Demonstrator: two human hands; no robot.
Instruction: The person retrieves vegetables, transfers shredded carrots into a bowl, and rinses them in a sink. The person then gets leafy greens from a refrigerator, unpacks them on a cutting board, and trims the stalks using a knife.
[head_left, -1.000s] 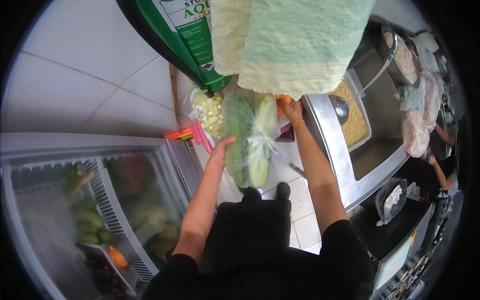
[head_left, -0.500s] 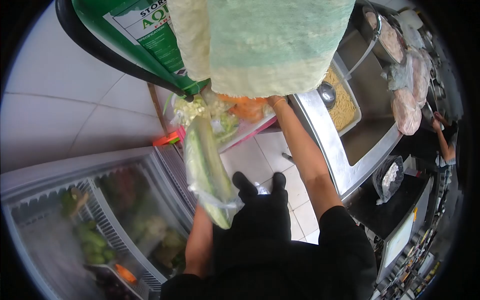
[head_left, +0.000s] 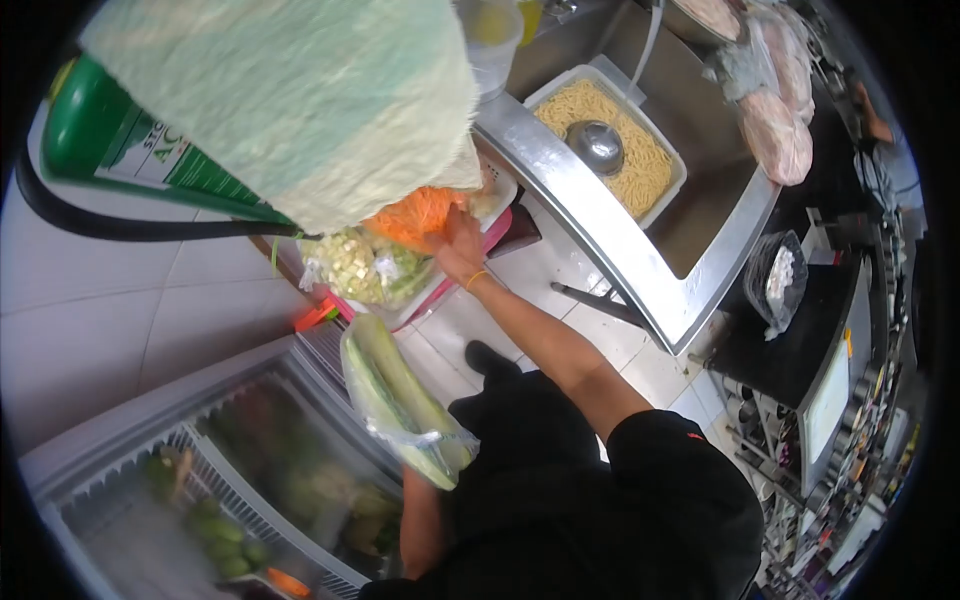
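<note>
A clear plastic bag of long, pale green vegetables (head_left: 400, 395), perhaps cucumbers or zucchini, rests on my left forearm and hand. That hand is hidden under the bag; only the forearm shows below it. My right hand (head_left: 458, 245), with a yellow band at the wrist, reaches into a tray (head_left: 440, 292) with a pink edge. Its fingers close on a bag of shredded carrot (head_left: 415, 218), partly covered by the hanging cloth. Beside the carrot lie a bag of chopped pale vegetables (head_left: 345, 262) and a bag of green pieces (head_left: 405, 278).
A pale green cloth (head_left: 290, 110) hangs over the tray, near a green jug (head_left: 85, 130). At right, a steel sink (head_left: 590, 215) holds a tub of noodles (head_left: 640, 165); bagged meat (head_left: 775, 135) sits at its edge. An open glass-topped chest (head_left: 240, 440) stands lower left. Another person is far right.
My right hand, earlier hidden under the cloth, now shows at the carrot bag. The view has turned, so the cloth and jug sit farther left. The bagged green vegetables stay over my left arm.
</note>
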